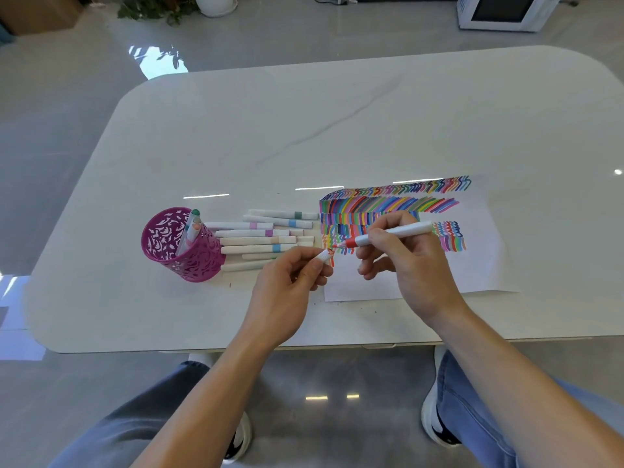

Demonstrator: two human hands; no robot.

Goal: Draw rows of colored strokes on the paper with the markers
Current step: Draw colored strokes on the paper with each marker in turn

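Note:
A white sheet of paper (479,265) lies on the table, its upper part filled with rows of many-coloured strokes (388,204). My right hand (408,265) grips a white marker with a red band (388,234), its red tip pointing left over the lower left strokes. My left hand (287,292) pinches the marker's white cap (325,256) just left of the paper's edge, close to the tip. Several capped white markers (260,239) lie side by side left of the paper.
A magenta cut-out pen cup (179,251) with a few markers in it stands at the left, leaning beside the loose markers. The white table's front edge (202,349) runs just below my wrists. My knees and shoes show under it.

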